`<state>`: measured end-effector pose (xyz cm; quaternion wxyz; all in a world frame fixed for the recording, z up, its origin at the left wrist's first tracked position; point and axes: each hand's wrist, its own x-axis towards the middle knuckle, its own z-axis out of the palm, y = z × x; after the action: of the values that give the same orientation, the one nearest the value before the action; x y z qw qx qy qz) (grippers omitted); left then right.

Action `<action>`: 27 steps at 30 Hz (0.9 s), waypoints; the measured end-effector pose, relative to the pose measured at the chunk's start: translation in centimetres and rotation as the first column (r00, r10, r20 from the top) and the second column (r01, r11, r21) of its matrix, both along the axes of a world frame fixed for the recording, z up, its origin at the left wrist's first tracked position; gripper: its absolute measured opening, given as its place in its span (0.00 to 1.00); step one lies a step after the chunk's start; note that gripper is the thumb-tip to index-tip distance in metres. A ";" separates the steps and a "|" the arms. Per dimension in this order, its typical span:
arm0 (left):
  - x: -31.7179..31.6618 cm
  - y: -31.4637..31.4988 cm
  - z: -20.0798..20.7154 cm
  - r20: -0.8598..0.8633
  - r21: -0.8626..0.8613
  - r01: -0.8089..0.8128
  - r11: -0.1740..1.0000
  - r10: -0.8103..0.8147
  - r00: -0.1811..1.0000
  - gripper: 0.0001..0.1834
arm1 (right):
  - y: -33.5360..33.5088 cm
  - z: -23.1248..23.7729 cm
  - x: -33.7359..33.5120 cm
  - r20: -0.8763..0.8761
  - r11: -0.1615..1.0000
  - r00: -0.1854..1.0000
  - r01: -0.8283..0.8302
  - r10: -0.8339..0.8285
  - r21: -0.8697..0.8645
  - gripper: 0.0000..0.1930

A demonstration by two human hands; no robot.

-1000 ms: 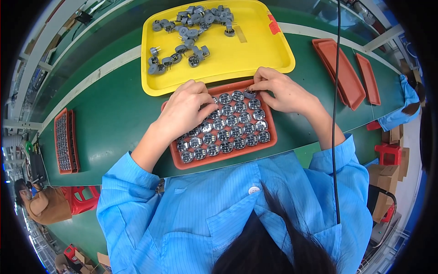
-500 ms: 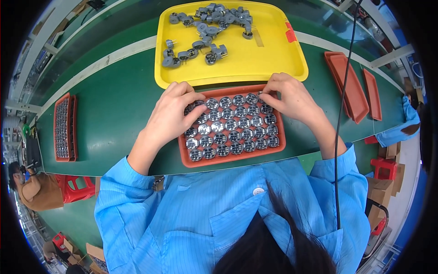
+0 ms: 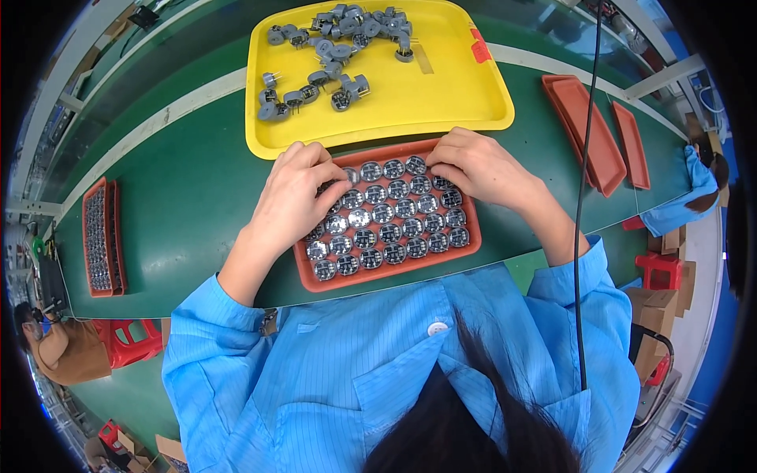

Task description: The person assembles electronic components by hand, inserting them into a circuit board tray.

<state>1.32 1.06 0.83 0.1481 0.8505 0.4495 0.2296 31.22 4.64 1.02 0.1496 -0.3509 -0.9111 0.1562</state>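
Observation:
A reddish-brown tray (image 3: 388,277) lies in front of me, packed with rows of small round parts (image 3: 382,213) with shiny dark faces showing circuitry. My left hand (image 3: 296,189) rests over the tray's far left corner, thumb and fingers curled together above the parts there. At the far right corner, my right hand (image 3: 482,169) is closed likewise, its fingertips among the end parts of the far row. What either set of fingertips pinches is hidden. Beyond the tray stands a yellow tray (image 3: 441,98) with a loose heap of grey round parts (image 3: 339,51) with pins.
Stacked filled trays (image 3: 102,236) stand on the green table (image 3: 181,205) at left. Reddish-brown trays (image 3: 587,138) lie at right. A black cable (image 3: 581,197) hangs beside my right forearm. One person (image 3: 67,347) sits at far left; another's blue sleeve (image 3: 678,201) shows at far right.
The whole view has shifted and tilted slightly, so the trays appear farther left. Both hands stay at the tray's far corners, with the right fingertips shifted slightly over the end parts.

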 end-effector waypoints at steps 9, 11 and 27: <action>-0.6 -1.0 1.0 0.044 0.002 -0.126 0.992 0.126 0.991 0.07 | -0.2 0.0 -2.3 -0.030 1.000 0.999 0.031 -0.031 -0.006 0.10; -1.6 -1.2 1.0 0.014 -0.052 -0.199 0.979 0.200 0.980 0.08 | -0.2 -0.2 -2.2 0.003 1.000 1.000 0.007 -0.007 0.004 0.08; -1.7 -1.6 0.2 0.052 -0.128 -0.143 0.981 0.151 0.987 0.09 | 0.4 0.6 1.9 -0.129 0.966 0.959 0.240 -0.251 -0.099 0.08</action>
<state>-0.42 -0.57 1.01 0.1971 0.7966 0.5196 0.2378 33.16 5.07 1.64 0.2172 -0.4552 -0.8404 0.1984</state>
